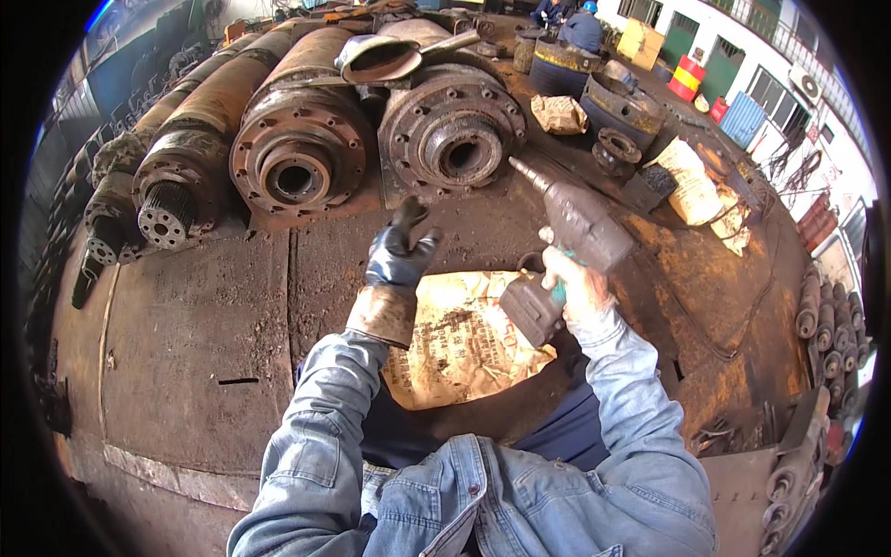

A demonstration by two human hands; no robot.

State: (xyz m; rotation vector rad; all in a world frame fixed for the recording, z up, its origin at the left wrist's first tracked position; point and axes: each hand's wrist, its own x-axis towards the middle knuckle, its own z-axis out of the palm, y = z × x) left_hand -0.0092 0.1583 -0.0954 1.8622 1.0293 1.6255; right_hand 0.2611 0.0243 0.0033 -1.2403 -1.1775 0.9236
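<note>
My right hand (577, 286) is wrapped round the handle of a grimy cordless impact wrench (594, 227), with a block battery at its base. Its tapered nose points up and left, toward the flanged end of a large cylinder (455, 148), and stands apart from it. My left hand (405, 249), in a dark glove with a brown cuff, is raised with the fingers apart and nothing in it. Under both hands a stained paper sack (455, 343) lies across the work surface before my lap.
More greasy cylinders lie side by side, one with a bolted flange (302, 158), another with a splined shaft (167, 218). A metal funnel-like vessel (380, 58) rests on top. Drums (622, 107) and torn sacks (687, 181) stand right. Rollers (826, 320) are stacked far right. People (583, 31) sit beyond.
</note>
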